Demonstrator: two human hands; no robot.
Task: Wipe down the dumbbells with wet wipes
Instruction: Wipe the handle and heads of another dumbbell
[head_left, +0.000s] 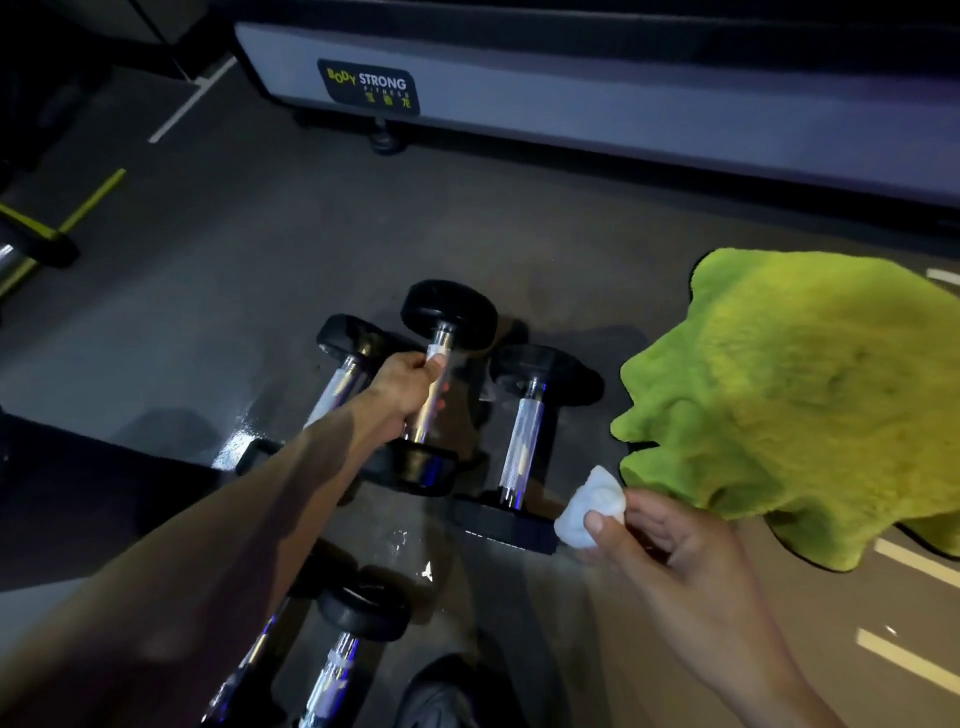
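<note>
At the centre of the frame the left hand (410, 382) wraps its fingers round the chrome handle of the middle dumbbell (441, 374), whose far black head sits at upper centre and whose near head rests on the dark gym floor (218, 291). Just to its left lies a second dumbbell (337, 384), partly hidden by the forearm, and just to its right a third dumbbell (519, 441) lies free, with its knurled handle showing. Two more dumbbells (332, 660) lie at the bottom centre, near a dark shoe (441, 696) at the lower edge.

At lower right the right hand (670, 545) pinches a crumpled white wet wipe (589, 509) between thumb and fingers, close to the near head of the third dumbbell; whether the wipe touches it cannot be told. A fuzzy lime-green cloth (800, 384) fills the right side. Across the top runs a grey machine base (623, 104) bearing a "BODY STRONG" label (368, 85). White lines (906, 660) mark the floor at lower right.
</note>
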